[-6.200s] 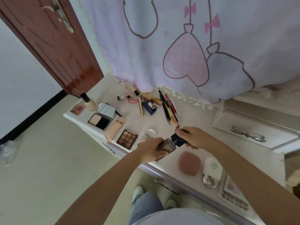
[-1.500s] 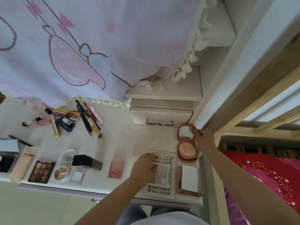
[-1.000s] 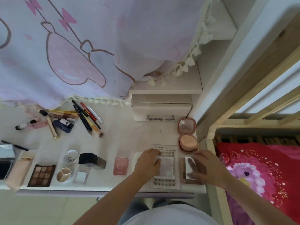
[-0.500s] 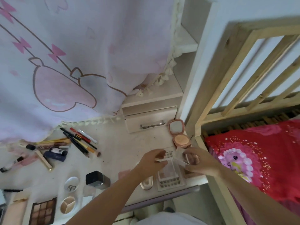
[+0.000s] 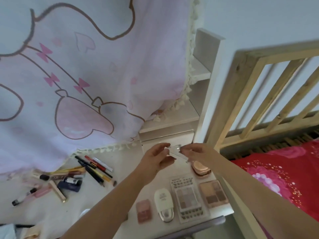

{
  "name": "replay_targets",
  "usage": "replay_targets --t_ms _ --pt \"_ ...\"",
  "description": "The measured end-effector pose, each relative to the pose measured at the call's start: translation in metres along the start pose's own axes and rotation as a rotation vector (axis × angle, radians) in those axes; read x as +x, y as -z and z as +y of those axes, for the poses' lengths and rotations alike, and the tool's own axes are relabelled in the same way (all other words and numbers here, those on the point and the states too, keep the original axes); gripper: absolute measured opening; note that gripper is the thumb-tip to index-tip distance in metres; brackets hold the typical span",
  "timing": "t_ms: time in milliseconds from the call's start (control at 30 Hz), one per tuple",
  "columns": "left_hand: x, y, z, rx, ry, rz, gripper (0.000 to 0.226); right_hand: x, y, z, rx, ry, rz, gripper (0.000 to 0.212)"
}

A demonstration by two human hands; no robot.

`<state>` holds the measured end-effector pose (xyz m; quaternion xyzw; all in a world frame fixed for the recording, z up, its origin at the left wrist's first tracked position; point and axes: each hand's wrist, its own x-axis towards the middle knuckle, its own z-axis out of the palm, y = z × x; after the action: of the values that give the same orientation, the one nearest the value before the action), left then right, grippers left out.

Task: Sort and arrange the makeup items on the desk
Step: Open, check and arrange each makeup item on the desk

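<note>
Both hands pinch a clear lid above the palette (lettering unreadable).

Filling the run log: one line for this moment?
left hand + right hand: both hold clear lid above desk | brown palette uncovered below

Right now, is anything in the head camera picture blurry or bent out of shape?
Head view: the bed rail smears with motion blur; the clear lid held between both hands is faint and hard to outline; wide-angle bending tilts the shelf post; pencils stay fairly sharp.
</note>
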<state>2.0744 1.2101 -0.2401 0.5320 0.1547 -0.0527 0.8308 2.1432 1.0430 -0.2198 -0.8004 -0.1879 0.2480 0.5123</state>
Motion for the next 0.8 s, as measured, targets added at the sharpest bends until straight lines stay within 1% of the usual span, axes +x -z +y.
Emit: replay_targets --t_ms 100,167,267,367,533,633,733,800 --pt "0.0 -0.002 0.005 -0.169 -0.019 0.093 0.023 0.01 0.0 -0.003 0.137 -0.051 0.016 0.019" --pt "-0.001 0.0 0.008 -0.271 -0.02 0.123 0.023 0.014 0.002 0.0 0.224 -0.043 -0.002 0.025" --pt "-0.002 0.002 0.015 -0.339 -0.034 0.16 0.024 0.015 0.005 0.0 0.186 0.041 -0.029 0.037" --pt "0.0 0.002 0.021 -0.347 -0.033 0.181 0.024 0.016 0.002 -0.001 0.175 0.104 0.039 0.038" --pt "0.0 0.001 0.023 -0.262 -0.021 0.179 0.02 0.021 0.0 0.002 0.213 0.126 0.125 0.032" --pt "-0.002 -0.001 0.022 -0.199 -0.06 0.163 0.02 0.02 0.001 0.002 0.224 0.081 0.161 0.023" --pt "-0.001 -0.006 0.018 -0.052 -0.097 0.246 0.017 0.016 -0.005 0.0 0.246 0.059 0.109 0.017" --pt "0.001 -0.011 0.013 0.11 -0.125 0.315 0.021 0.017 -0.011 0.004 0.273 0.017 0.148 0.022"
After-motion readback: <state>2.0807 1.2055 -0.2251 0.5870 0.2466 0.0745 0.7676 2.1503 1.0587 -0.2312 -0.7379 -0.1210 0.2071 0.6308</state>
